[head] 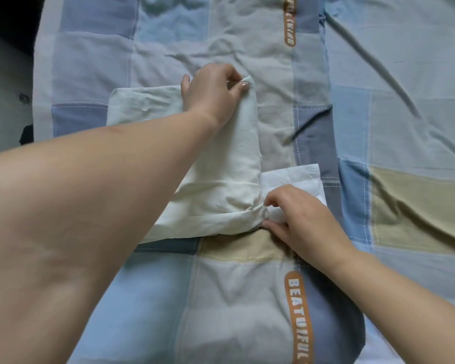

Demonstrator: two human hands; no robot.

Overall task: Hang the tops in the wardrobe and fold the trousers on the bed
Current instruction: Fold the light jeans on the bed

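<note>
Cream trousers [221, 164], folded and creased, on patchwork bed [378, 127]; far corner pinched by left hand [210, 90], near corner by right hand [300, 219].

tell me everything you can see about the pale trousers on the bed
The trousers are cream-white, thin, soft woven cloth as it looks, creased. They lie partly folded on the checked bedcover, one flat part running left, another running toward the camera. The left hand pinches the far corner; the right hand grips the bunched near end. A white tissue lies at their right edge. The left forearm hides part of them.
</note>
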